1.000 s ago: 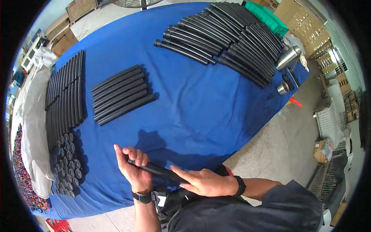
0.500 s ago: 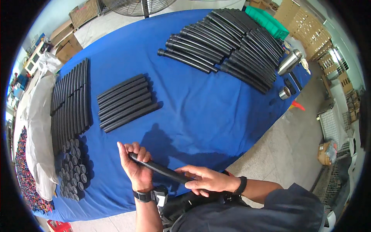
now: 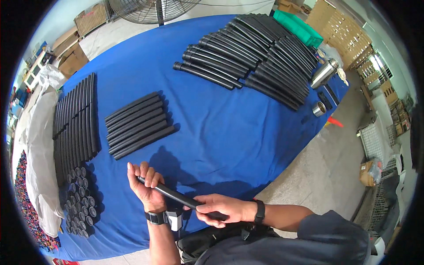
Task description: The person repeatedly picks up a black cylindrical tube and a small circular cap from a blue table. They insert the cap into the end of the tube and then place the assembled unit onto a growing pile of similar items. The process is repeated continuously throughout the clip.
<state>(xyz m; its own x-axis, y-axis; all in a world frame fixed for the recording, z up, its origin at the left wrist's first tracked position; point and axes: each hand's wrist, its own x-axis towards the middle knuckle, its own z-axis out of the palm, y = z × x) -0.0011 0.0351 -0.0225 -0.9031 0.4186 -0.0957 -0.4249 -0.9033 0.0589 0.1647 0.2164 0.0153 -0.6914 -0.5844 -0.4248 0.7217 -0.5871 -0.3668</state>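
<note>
Black tube (image 3: 176, 195), one, held over the near side of the blue tablecloth (image 3: 238, 141): left hand (image 3: 148, 187) clasped round its left end, right hand (image 3: 224, 207), fingers outstretched a second ago, now curled about the right, seemingly a firmer two-handed hold.

On my feed I see the right hand (image 3: 229, 209) change its hold: forefinger outstretched beside the tube (image 3: 176, 195) a second ago, it now curls thumb and fingers around the tube's near end.
</note>
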